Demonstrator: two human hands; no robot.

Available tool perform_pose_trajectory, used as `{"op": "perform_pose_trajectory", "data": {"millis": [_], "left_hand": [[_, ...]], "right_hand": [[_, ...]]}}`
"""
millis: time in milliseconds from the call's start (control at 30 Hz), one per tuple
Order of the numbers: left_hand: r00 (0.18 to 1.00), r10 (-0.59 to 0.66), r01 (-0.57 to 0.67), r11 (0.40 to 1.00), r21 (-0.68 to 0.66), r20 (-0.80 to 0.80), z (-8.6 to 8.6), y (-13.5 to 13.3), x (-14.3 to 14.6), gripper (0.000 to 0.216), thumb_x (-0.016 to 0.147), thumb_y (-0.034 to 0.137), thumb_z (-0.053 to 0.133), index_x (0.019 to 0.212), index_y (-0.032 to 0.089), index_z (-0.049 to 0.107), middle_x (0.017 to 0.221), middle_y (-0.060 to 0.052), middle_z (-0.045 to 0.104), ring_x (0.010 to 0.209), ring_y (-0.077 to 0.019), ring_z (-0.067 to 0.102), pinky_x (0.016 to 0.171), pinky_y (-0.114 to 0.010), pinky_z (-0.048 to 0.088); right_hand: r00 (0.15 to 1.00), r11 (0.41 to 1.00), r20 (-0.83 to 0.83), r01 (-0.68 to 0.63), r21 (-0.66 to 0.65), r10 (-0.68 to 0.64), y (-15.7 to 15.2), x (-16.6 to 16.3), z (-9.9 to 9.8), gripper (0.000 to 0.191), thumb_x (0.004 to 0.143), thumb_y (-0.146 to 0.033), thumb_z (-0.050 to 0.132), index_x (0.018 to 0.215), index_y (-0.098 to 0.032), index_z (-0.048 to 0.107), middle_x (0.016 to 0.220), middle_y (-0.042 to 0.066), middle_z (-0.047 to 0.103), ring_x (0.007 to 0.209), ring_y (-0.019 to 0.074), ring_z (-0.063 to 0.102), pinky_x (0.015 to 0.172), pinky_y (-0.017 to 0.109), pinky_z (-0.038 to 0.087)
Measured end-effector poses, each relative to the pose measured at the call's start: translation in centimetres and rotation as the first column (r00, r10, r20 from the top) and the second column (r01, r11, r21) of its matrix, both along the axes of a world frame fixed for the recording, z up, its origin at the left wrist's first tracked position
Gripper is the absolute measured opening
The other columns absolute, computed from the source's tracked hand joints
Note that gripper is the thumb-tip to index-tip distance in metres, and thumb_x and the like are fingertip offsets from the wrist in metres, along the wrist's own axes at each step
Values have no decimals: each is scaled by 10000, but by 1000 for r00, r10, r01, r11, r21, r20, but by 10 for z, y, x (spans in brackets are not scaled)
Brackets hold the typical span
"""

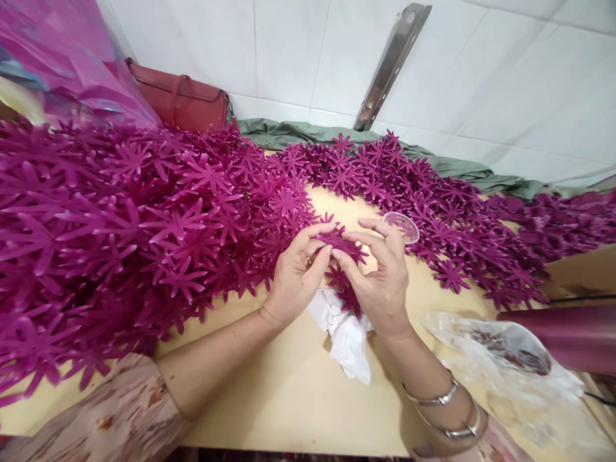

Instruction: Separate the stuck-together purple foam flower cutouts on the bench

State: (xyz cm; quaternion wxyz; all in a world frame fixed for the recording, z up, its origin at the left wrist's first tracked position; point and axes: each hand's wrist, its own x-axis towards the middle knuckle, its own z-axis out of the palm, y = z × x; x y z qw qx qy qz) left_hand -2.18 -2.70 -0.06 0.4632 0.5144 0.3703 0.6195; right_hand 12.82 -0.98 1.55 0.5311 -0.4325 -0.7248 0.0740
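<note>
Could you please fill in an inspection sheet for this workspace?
Surface: tan tabletop, partly covered.
Workpieces: magenta flower shapes, heaped at left and along the back.
Clutter: crumpled white cloth or tissue; clear round dish or lid; plastic bag at right.
Hands: left hand and right hand meet at one flower piece.
Cables: dark cord-like strand at right edge; kind unclear.
Surroundings: white tiled wall, metal bracket, red bag behind the heap.

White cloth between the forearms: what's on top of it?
Purple petals overlap the upper end of the white cloth, below a purple flower held between the left hand and right hand. Cloth behind those petals is hidden; can't tell if they touch.
</note>
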Motion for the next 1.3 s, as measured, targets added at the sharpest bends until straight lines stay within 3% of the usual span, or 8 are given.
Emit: {"op": "perform_pose_trajectory", "data": {"millis": [67,233,400,667,1033,1300], "left_hand": [[996,-54,57,998,-34,66,-3,1,2,395,980,330,637,1355,232,560,882,-4,720,861,-146,678,894,-277,541],[979,-109,123,990,-71,171,-6,5,5,434,951,333,683,1335,204,527,966,-24,732,916,-137,685,938,-281,539],[970,-66,96,988,-121,234,-6,9,5,380,879,341,768,1188,185,611,860,2,737,818,-121,687,862,-258,555],[955,-70,115,983,-143,288,-8,12,5,306,811,312,833,1039,158,701,898,-17,778,824,-117,705,863,-254,566],[958,-82,132,977,-168,275,-4,11,2,263,808,369,832,930,158,732,881,-14,757,819,-121,696,875,-289,584],[968,-121,167,965,-205,218,-3,10,2,292,830,393,801,970,141,754,867,-29,754,807,-137,692,842,-294,589]], "right_hand": [[1000,1000,22,-1,-8,1,1,0,-1,144,909,-296,743,1050,-266,743,1224,97,642,1225,279,600,1133,536,437],[999,1000,-32,-14,-27,13,3,1,-3,47,913,-229,717,949,-236,745,1164,85,668,1156,254,645,1073,490,489],[995,992,-94,-50,-114,39,2,1,-3,61,898,-179,712,875,-231,735,1082,64,706,1097,227,671,1019,421,530],[994,994,-101,-59,-92,49,2,-1,-4,74,937,-207,684,987,-240,728,1067,62,751,1066,223,705,1010,427,542],[967,975,-242,-130,-182,84,4,1,-7,9,907,-228,726,905,-229,735,1087,66,726,1079,228,690,1024,444,516],[984,980,-158,-111,-167,85,3,2,-3,78,970,-227,649,920,-227,709,938,38,717,944,200,686,916,385,533]]}}
